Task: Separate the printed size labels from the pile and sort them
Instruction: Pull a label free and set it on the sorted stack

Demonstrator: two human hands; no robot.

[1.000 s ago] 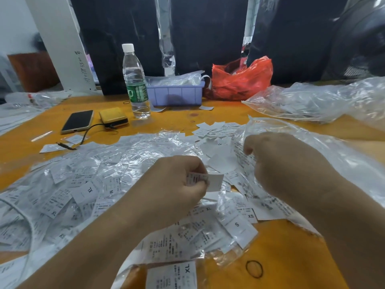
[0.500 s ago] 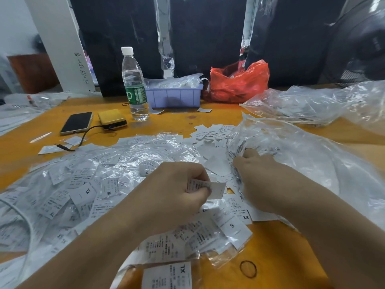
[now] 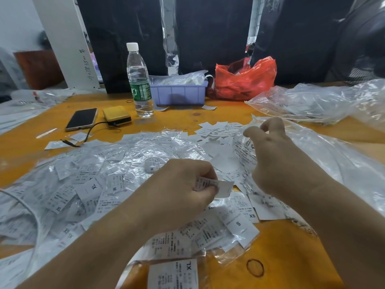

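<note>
Looking at this from the left side first, most of the job is honestly still ahead: the big pile of size labels (image 3: 87,184) is spread over crinkled clear plastic sheet (image 3: 145,147) across the orange table (image 3: 287,247), with XL, M, XS and S tags all jumbled together, so nothing here reads as sorted yet. Moving toward the middle, the left hand (image 3: 179,192) is curled up and pinching a small stack of labels (image 3: 216,185) between thumb and fingers, which I'd guess is the one group being collected so far; can't read what size they are. Just past that, nearer the far edge, there's a small loose cluster of labels (image 3: 216,130) lying apart from the main heap, maybe a started pile, but I can't tell for sure. Over on the right, the right hand (image 3: 273,155) is reaching into the opening of a clear plastic bag (image 3: 333,159), fingers loosely bent with the fingertips close together at the plastic edge; whether it's actually pinching a label or just the bag, I can't tell. So my read: early days, one handful gathered, hundreds left to go.
</note>
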